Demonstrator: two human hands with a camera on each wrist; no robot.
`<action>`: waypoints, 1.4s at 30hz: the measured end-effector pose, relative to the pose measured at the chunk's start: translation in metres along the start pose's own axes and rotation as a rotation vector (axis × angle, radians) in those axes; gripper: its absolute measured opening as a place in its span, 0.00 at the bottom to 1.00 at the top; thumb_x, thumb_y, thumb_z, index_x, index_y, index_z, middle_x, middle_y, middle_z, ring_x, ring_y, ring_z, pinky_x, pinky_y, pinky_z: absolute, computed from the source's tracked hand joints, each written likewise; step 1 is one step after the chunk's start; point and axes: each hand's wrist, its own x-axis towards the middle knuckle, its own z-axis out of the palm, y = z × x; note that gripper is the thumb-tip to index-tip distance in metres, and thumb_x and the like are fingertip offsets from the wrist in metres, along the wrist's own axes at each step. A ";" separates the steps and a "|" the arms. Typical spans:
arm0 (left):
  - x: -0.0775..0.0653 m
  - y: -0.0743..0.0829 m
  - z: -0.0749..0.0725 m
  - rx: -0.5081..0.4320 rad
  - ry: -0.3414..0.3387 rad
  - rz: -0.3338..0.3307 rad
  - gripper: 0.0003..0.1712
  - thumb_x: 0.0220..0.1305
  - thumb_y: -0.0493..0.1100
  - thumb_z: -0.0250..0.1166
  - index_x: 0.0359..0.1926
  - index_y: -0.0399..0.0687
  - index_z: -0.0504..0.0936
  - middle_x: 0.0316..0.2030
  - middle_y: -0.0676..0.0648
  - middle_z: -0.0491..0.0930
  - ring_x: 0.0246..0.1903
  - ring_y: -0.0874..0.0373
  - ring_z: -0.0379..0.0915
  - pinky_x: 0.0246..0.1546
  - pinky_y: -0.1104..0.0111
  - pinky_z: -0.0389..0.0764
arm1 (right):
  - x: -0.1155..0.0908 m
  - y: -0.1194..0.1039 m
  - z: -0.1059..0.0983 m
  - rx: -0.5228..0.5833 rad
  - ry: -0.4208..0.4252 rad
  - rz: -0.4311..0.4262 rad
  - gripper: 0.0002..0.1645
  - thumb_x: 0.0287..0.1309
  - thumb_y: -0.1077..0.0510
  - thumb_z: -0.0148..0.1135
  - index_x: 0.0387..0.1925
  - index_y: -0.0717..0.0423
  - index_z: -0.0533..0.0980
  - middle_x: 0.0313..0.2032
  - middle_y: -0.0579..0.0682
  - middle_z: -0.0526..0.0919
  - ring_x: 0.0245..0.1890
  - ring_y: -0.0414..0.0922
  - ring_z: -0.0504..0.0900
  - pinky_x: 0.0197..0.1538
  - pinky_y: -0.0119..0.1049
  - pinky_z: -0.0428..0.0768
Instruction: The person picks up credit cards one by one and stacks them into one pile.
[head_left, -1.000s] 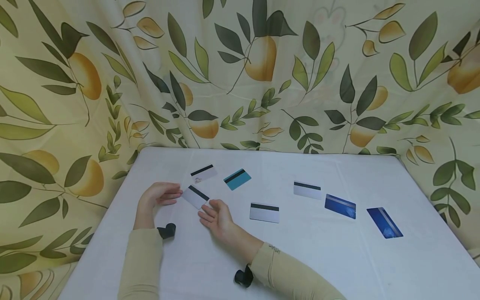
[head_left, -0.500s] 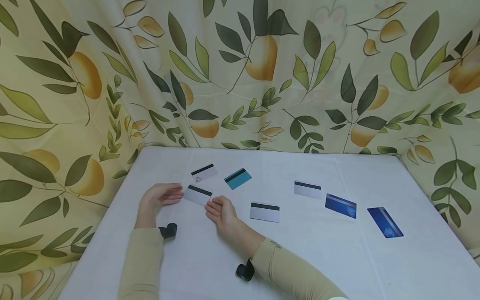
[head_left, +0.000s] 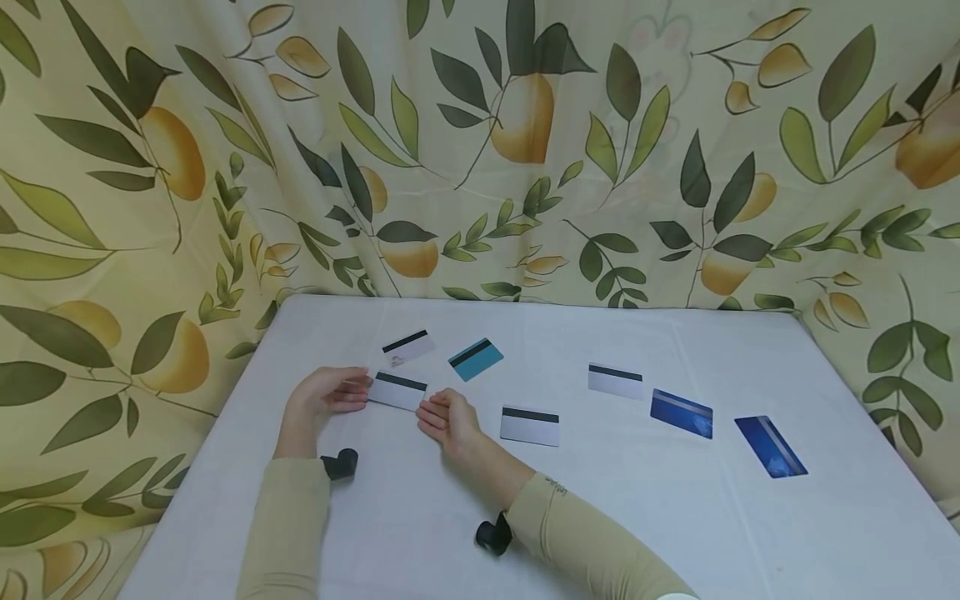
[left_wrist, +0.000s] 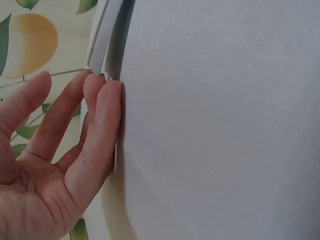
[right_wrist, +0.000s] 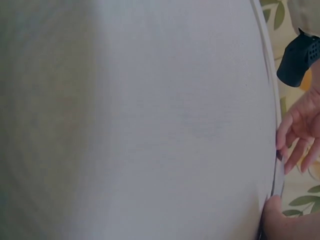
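Observation:
A white card with a black magnetic stripe (head_left: 397, 392) lies on the white-covered table between both hands, stripe on its far side. At its left end, the fingertips of my left hand (head_left: 330, 392) touch the short edge. In the left wrist view that hand's fingers (left_wrist: 95, 115) are loosely extended, with the thumb apart from the card. My right hand (head_left: 452, 421) touches the opposite short edge with its fingertips, palm partly turned up. Only a part of the right hand (right_wrist: 290, 222) shows at the bottom of the right wrist view.
Behind lie a white striped card (head_left: 408, 347) and a teal card (head_left: 476, 359). To the right are two more white cards, one nearer (head_left: 529, 426) and one farther (head_left: 615, 381), then two blue cards, left (head_left: 681, 413) and right (head_left: 771, 447). A patterned curtain (head_left: 480, 208) hangs behind.
The card between my hands has turned from a steep slant to almost straight across. My right hand has shifted rightward and slightly away; the left has shifted slightly right. Other cards stay put.

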 end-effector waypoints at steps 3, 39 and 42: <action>0.000 0.000 0.001 0.008 -0.006 -0.002 0.20 0.62 0.41 0.58 0.49 0.28 0.73 0.29 0.45 0.79 0.28 0.58 0.77 0.39 0.65 0.82 | 0.002 0.000 -0.001 0.000 0.009 0.000 0.22 0.61 0.58 0.42 0.51 0.71 0.65 0.53 0.68 0.72 0.54 0.57 0.74 0.56 0.48 0.73; -0.009 -0.010 0.044 -0.201 0.086 0.097 0.23 0.60 0.31 0.58 0.57 0.32 0.70 0.25 0.47 0.81 0.26 0.56 0.81 0.34 0.64 0.83 | 0.003 -0.027 -0.012 -0.111 0.061 0.046 0.17 0.60 0.61 0.55 0.49 0.65 0.73 0.30 0.52 0.81 0.29 0.42 0.82 0.42 0.36 0.82; -0.013 -0.010 0.051 -0.236 0.094 0.108 0.23 0.60 0.31 0.58 0.57 0.33 0.70 0.25 0.49 0.81 0.24 0.57 0.81 0.32 0.66 0.83 | 0.002 -0.028 -0.015 -0.108 0.079 0.036 0.19 0.59 0.63 0.56 0.52 0.63 0.73 0.31 0.52 0.81 0.28 0.42 0.83 0.37 0.34 0.83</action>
